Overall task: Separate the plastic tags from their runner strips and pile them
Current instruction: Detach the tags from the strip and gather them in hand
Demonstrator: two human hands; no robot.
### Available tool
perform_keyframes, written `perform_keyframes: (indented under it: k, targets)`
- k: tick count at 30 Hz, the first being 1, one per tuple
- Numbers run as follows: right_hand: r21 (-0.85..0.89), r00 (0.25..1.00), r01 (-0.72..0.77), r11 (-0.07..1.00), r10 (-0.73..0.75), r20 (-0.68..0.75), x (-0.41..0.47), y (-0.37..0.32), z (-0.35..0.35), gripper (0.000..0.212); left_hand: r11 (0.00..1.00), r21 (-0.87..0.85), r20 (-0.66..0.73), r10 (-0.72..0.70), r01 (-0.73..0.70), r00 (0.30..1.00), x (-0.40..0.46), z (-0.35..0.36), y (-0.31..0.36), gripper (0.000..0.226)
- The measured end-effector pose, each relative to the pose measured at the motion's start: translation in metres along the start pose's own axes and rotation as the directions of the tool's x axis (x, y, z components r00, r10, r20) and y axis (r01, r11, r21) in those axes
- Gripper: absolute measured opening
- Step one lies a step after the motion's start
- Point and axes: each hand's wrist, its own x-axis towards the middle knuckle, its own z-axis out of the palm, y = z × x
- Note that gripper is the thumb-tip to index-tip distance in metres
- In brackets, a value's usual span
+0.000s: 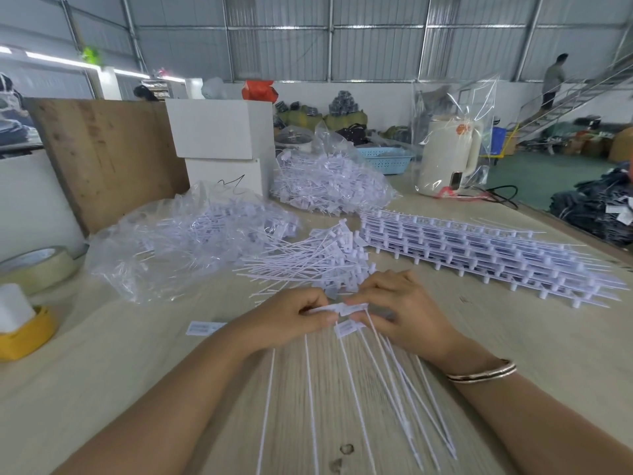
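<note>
My left hand (291, 317) and my right hand (404, 313) meet over the table's middle and both pinch one white runner strip of tags (346, 308). Its long thin tails (363, 399) fan toward me across the wood. One tag head (346, 328) hangs just under my fingers. Behind my hands lies a loose pile of separated tags (318, 258). To the right sits a stack of unseparated strips (479, 248).
Two clear bags of tags (191, 231) (329, 180) lie at the back left and centre. White boxes (222, 142), a plywood board (102, 156), tape rolls (37, 265) (27, 334), a wrapped kettle (448, 156) and a small label (203, 328) also stand on the table (137, 371).
</note>
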Motion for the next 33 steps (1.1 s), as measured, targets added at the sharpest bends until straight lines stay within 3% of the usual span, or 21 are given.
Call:
perform_keyframes:
  k: [5,9,13,16,21,26,30,33]
  targets:
    - [0.114,0.995,-0.070,0.991,0.062,0.075,-0.001,-0.001,0.001,0.026,0.997,0.045,-0.011,0.063,-0.063,0.998,0.002,0.000,-0.005,0.018]
    - [0.152,0.989,-0.077,0.985,0.055,0.138,-0.002,0.002,0.003,0.010,0.996,0.045,-0.001,0.073,-0.073,0.997,0.002,0.001,-0.008,0.018]
    - [0.254,0.987,-0.146,0.956,0.122,0.109,0.001,0.003,-0.001,0.042,0.998,-0.018,-0.018,0.063,-0.063,0.998,0.000,-0.003,-0.005,0.014]
    - [0.413,0.976,-0.215,0.885,0.200,0.080,0.001,0.003,-0.005,0.014,0.996,-0.086,-0.002,0.039,-0.039,0.999,-0.003,-0.007,-0.003,0.012]
    - [0.438,0.962,-0.269,0.858,0.256,0.091,-0.002,0.009,-0.006,0.038,0.999,0.033,0.006,-0.009,0.009,1.000,-0.006,-0.008,-0.001,0.019]
    - [0.457,0.936,-0.308,0.835,0.181,0.301,-0.002,0.008,-0.005,0.043,0.980,0.194,-0.050,-0.032,0.041,0.998,-0.006,-0.009,0.005,0.021]
    - [0.526,0.936,-0.350,0.775,0.265,0.233,0.000,0.007,-0.007,0.039,0.969,0.233,-0.039,-0.080,0.087,0.996,-0.005,-0.012,0.009,0.020]
    - [0.470,0.969,-0.245,0.848,0.236,0.079,0.002,0.003,-0.008,0.036,0.981,0.179,-0.052,-0.061,0.070,0.997,0.001,-0.008,0.016,0.016]
